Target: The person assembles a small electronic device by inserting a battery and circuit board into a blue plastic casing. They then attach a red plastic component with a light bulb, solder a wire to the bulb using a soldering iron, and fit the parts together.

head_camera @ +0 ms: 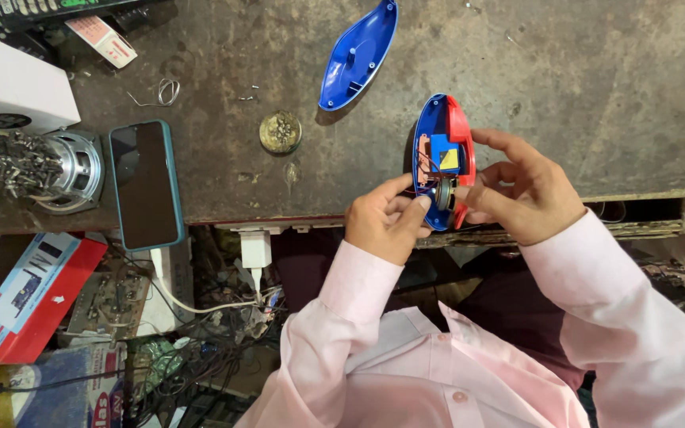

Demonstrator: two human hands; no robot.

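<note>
Worn workbench (pixel 564 87): both hands grip open toy shell (pixel 443 158); phone (pixel 145 184), blue cover (pixel 358 54) aside.

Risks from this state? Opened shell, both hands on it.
1. The thin wires inside the open blue-and-red shell run to the small round speaker that the left hand and right hand pinch; a tug might snap them.
2. The shell sits at the bench edge and could drop.
3. The loose blue cover lies apart, and the cap of small parts could be knocked over.
</note>
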